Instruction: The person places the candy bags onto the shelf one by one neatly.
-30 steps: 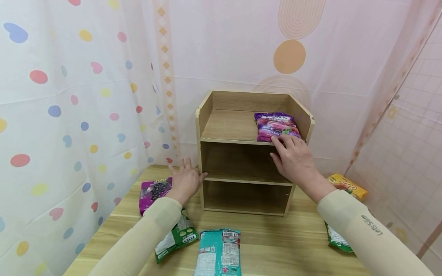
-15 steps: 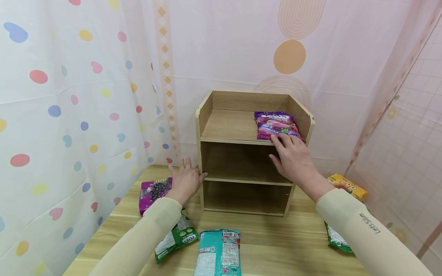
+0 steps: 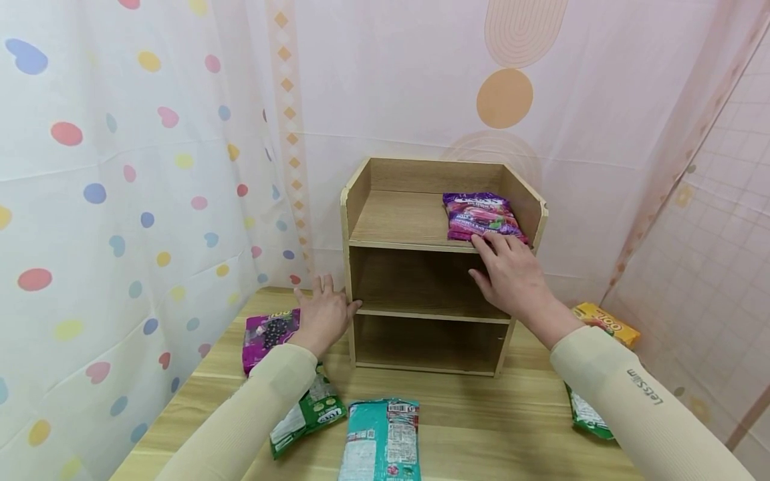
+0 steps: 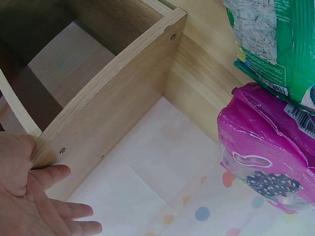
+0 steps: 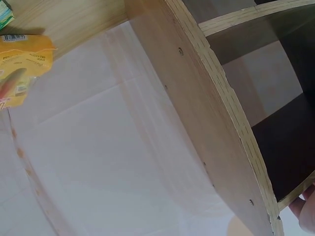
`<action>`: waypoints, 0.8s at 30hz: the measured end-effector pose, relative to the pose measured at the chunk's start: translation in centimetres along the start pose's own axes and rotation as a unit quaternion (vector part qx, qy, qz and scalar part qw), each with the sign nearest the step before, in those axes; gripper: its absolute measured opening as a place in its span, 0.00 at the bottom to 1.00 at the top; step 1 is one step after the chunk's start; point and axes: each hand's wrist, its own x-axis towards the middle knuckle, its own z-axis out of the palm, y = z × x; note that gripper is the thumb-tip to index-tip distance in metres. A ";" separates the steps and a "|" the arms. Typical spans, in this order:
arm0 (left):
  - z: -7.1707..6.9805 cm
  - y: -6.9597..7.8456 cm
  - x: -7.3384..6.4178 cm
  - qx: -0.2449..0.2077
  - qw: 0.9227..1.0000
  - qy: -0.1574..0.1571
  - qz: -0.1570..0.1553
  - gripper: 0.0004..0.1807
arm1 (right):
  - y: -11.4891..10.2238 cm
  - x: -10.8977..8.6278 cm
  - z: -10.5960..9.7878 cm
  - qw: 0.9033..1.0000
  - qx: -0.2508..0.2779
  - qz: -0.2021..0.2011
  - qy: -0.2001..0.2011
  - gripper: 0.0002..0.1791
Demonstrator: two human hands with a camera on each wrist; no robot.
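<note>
A purple candy bag [image 3: 483,217] lies on the right of the top tier of a small wooden shelf [image 3: 415,245]. My right hand [image 3: 511,272] touches the bag's near edge with its fingertips, the thumb hanging lower, apart from the fingers. In the right wrist view only a bit of that hand [image 5: 306,210] shows, at the top board's edge. My left hand [image 3: 325,312] holds the shelf's left side panel, thumb round the front edge and other fingers outside. In the left wrist view, the fingers [image 4: 51,176] stretch along and past the panel's outer face.
Left of the shelf lie a magenta bag [image 3: 271,335] with a grape picture and a green bag [image 3: 315,404]. A teal bag [image 3: 380,441] is in front. An orange bag [image 3: 607,325] and another green bag [image 3: 589,414] lie right, partly behind my forearm. Curtains hang behind.
The purple candy bag has slid slightly back on the top tier, with my right fingertips following a little at its near edge. My left hand has stayed in place.
</note>
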 end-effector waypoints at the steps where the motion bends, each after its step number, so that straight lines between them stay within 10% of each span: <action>1: 0.0 0.0 0.0 0.001 1.000 0.000 0.000 0.29 | 0.0 0.0 0.0 1.000 0.004 0.000 -0.001 0.34; 18: -0.3 0.2 -0.2 0.005 1.000 -0.009 -0.002 0.29 | 0.1 0.0 -0.7 0.987 0.032 0.072 -0.137 0.45; 24: -0.2 0.2 -0.1 0.002 1.000 -0.006 0.000 0.29 | -0.1 -0.2 -0.7 0.991 0.022 0.074 -0.113 0.46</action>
